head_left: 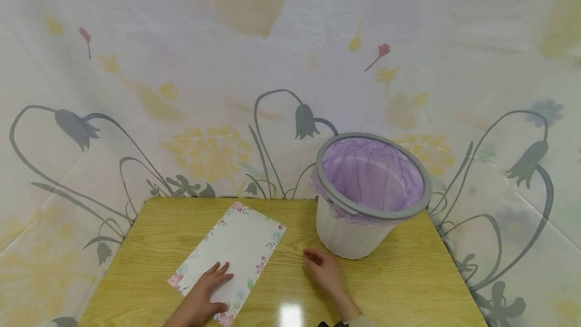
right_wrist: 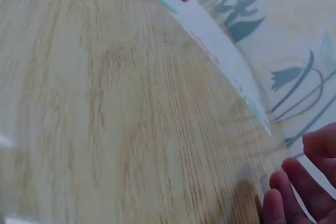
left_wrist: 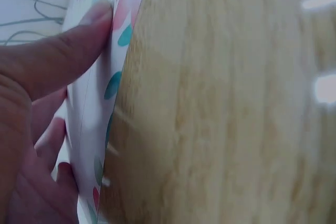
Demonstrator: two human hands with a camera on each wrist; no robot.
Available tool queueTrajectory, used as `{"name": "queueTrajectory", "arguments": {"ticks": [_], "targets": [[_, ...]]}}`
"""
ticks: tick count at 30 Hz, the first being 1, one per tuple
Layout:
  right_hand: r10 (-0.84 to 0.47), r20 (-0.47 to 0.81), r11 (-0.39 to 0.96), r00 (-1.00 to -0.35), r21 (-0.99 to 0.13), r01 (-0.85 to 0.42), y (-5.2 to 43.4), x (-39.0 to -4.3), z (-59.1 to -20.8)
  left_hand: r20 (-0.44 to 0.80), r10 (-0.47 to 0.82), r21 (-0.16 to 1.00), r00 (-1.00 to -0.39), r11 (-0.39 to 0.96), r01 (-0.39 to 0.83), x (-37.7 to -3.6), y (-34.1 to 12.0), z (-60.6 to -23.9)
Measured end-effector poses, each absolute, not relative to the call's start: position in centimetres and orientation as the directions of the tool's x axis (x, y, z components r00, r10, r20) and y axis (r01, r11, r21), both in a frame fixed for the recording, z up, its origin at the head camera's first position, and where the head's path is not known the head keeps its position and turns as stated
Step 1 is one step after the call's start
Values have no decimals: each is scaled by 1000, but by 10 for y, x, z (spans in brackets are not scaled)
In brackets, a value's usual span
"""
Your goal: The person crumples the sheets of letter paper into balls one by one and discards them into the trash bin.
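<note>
A: Here we are over the yellow wood-grain tabletop (head_left: 150, 266), and a white rectangular sheet of paper with a floral border (head_left: 240, 246) lies flat on it, angled, towards the left.

B: And the left hand (head_left: 206, 294) is right on it: fingers straight, palm down on the near end of the sheet, thumb at the near corner. The left wrist view has that thumb (left_wrist: 79, 35) pressed along the paper's edge.

A: Nothing gripped there, just pressing. Over to the right hand (head_left: 323, 269)?

B: Resting on bare wood, just right of the sheet, not touching it. Fingers look relaxed and slightly bent, holding nothing, though the right wrist view catches only the fingertips (right_wrist: 294, 192), so I'd hedge on the exact curl.

A: Behind that hand stands a white plastic waste bin with a grey rim and purple liner (head_left: 349, 236), near the far right of the table.

B: All backed by a flower-print cloth (head_left: 136, 90).
</note>
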State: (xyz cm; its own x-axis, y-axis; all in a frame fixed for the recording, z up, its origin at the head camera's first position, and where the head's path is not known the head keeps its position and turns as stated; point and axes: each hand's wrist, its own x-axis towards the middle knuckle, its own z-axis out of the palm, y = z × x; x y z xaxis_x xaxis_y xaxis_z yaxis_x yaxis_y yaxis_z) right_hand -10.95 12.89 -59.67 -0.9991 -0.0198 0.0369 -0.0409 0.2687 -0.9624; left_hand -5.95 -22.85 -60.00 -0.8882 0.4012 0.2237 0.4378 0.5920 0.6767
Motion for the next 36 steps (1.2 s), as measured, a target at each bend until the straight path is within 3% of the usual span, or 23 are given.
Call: {"name": "queueTrajectory", "arguments": {"ticks": [7,17,30,36], "targets": [[27,102,380,-994,-921,-84,119,-123,-602,194,574,701,-795,486,522,-70,-229,-599],[5,37,439,-999,-898,-31,111,-136,-599,-5,666,766,-746,482,426,-81,-221,-588],[104,-9,477,-995,-877,58,95,-144,-601,29,668,766,-743,463,446,-80,-215,-585],[103,8,470,-995,-882,42,96,-141,-603,62,522,716,-851,570,402,-80,-210,-585]]}}
